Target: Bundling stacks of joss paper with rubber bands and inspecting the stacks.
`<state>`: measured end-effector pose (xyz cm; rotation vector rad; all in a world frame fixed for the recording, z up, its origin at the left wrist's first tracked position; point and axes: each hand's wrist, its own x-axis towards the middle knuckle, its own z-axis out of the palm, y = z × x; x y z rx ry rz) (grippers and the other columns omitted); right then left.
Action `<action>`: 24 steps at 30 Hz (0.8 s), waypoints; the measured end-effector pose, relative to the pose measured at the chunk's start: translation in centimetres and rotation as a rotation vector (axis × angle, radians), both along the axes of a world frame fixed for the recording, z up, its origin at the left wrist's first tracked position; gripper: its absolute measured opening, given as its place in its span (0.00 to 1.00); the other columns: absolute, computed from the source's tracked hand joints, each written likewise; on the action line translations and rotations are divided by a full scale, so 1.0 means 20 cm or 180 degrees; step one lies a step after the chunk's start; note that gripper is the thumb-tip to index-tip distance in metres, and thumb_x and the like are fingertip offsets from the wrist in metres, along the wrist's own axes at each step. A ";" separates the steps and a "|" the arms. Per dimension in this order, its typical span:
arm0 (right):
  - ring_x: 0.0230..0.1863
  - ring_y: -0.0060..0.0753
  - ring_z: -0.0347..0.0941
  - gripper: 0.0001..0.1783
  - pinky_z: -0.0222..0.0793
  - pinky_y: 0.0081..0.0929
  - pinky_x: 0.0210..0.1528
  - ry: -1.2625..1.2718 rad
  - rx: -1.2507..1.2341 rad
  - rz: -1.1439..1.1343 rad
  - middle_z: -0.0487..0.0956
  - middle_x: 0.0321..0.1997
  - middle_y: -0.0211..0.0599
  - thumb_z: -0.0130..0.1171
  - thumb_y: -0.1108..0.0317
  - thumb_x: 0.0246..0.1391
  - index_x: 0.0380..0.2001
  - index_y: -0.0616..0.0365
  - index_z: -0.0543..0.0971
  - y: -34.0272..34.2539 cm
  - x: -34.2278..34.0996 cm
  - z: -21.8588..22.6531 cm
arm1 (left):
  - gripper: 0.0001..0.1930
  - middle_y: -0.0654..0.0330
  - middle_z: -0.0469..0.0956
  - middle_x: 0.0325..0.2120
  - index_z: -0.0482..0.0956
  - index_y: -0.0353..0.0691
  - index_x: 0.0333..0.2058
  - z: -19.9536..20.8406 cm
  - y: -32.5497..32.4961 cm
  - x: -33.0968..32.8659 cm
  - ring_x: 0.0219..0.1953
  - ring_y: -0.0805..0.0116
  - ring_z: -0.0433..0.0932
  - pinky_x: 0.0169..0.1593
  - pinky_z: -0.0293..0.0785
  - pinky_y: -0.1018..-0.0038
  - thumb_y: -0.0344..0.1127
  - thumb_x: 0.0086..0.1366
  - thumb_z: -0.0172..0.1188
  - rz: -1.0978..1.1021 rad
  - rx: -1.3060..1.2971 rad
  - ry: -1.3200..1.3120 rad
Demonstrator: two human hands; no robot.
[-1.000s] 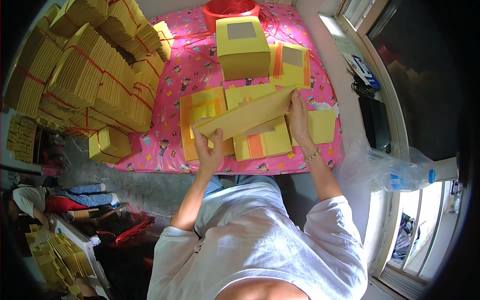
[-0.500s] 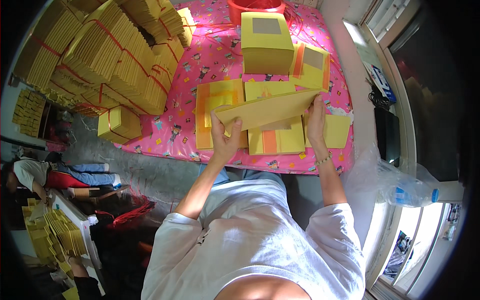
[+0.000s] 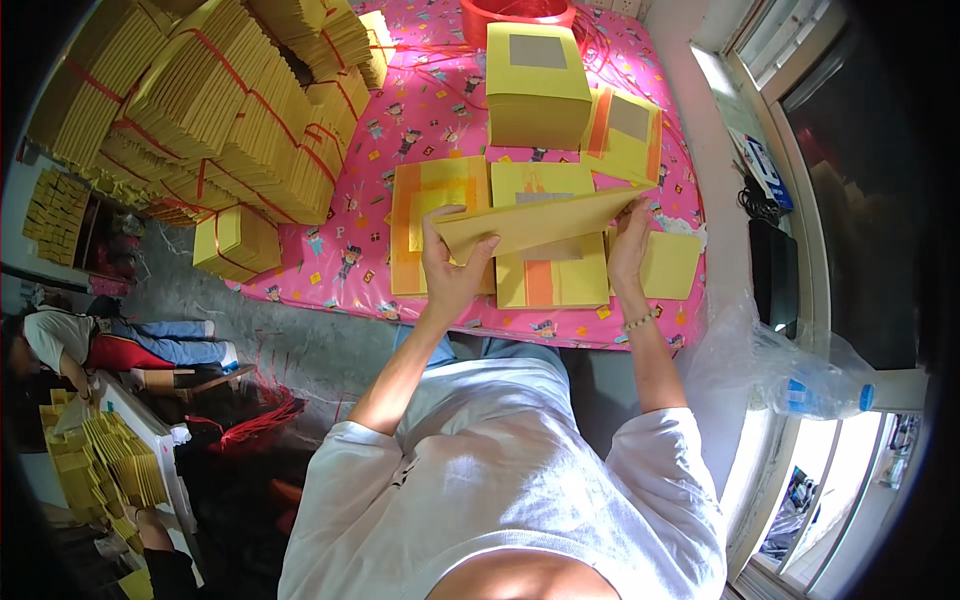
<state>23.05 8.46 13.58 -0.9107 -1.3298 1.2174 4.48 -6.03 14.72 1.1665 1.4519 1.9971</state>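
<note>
Between my two hands is a sheaf of yellow paper (image 3: 545, 222), raised over the table and tilted, its long edge facing me. My left hand (image 3: 458, 265) grips the left end, thumb on the near side and fingers behind. At the right end my right hand (image 3: 630, 245) is closed around the corner, its fingers partly hidden. Under the sheaf lie yellow paper pieces with orange bands and grey patches, among them a left one (image 3: 410, 250) and a middle one (image 3: 540, 285). A plain yellow piece (image 3: 670, 265) lies beside my right hand.
A tall yellow paper stack (image 3: 540, 110) stands beyond my hands on the pink patterned tablecloth (image 3: 345, 265). Red-tied yellow bundles (image 3: 230, 110) pile up at left. A red basin (image 3: 515, 12) sits at the back. Other people work at lower left, near a white table (image 3: 150, 430).
The sheaf has tipped, so its face looks narrower and more of the banded paper behind it shows. My right hand has shifted slightly around its end of the sheaf.
</note>
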 end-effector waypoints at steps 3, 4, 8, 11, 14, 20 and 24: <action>0.47 0.26 0.65 0.34 0.58 0.23 0.53 0.0176 0.0099 0.0030 0.73 0.45 0.34 0.29 0.43 0.66 0.47 0.65 0.71 0.01 -0.01 0.00 | 0.22 0.58 0.71 0.39 0.63 0.36 0.48 0.00 0.00 0.00 0.42 0.71 0.74 0.45 0.71 0.77 0.27 0.58 0.64 0.0035 0.0041 -0.0002; 0.47 0.26 0.65 0.34 0.58 0.23 0.53 0.0174 0.0098 0.0031 0.73 0.45 0.34 0.29 0.43 0.66 0.47 0.65 0.71 0.00 -0.02 0.02 | 0.22 0.58 0.71 0.39 0.63 0.36 0.48 0.00 0.01 0.00 0.42 0.71 0.74 0.45 0.71 0.77 0.27 0.58 0.64 0.0037 0.0040 -0.0004; 0.51 0.27 0.64 0.34 0.56 0.24 0.56 0.0367 -0.0022 -0.0212 0.71 0.49 0.36 0.31 0.43 0.66 0.48 0.66 0.70 -0.04 -0.06 0.06 | 0.18 0.59 0.74 0.37 0.65 0.36 0.46 -0.03 0.02 -0.01 0.41 0.73 0.74 0.45 0.71 0.77 0.28 0.60 0.62 0.0046 0.0007 -0.0029; 0.49 0.25 0.64 0.34 0.58 0.23 0.54 0.0444 0.0014 -0.0212 0.71 0.48 0.35 0.31 0.42 0.66 0.49 0.66 0.70 -0.02 -0.04 0.03 | 0.16 0.60 0.75 0.37 0.67 0.35 0.45 -0.03 0.02 -0.01 0.42 0.74 0.74 0.45 0.71 0.77 0.27 0.61 0.60 -0.0042 0.0021 -0.0075; 0.42 0.21 0.64 0.33 0.60 0.20 0.45 0.0317 -0.0082 -0.0283 0.71 0.42 0.31 0.32 0.42 0.66 0.47 0.64 0.71 -0.02 -0.02 0.02 | 0.14 0.61 0.75 0.38 0.68 0.35 0.45 -0.04 0.02 -0.01 0.42 0.75 0.74 0.45 0.71 0.77 0.27 0.62 0.59 -0.0106 0.0059 -0.0180; 0.24 0.12 0.52 0.27 0.47 0.17 0.25 0.0392 -0.0135 -0.0211 0.59 0.23 0.16 0.33 0.42 0.66 0.31 0.53 0.71 -0.02 -0.05 0.06 | 0.16 0.61 0.70 0.39 0.66 0.37 0.46 -0.05 0.01 -0.04 0.43 0.74 0.71 0.47 0.68 0.78 0.28 0.61 0.60 -0.0131 0.0143 -0.0047; 0.24 0.11 0.51 0.27 0.46 0.17 0.24 0.0367 -0.0245 -0.0369 0.59 0.22 0.16 0.32 0.43 0.66 0.29 0.52 0.71 0.00 -0.04 0.01 | 0.16 0.61 0.71 0.38 0.66 0.36 0.46 -0.04 0.01 -0.03 0.43 0.74 0.71 0.47 0.68 0.78 0.27 0.61 0.60 -0.0104 0.0077 -0.0017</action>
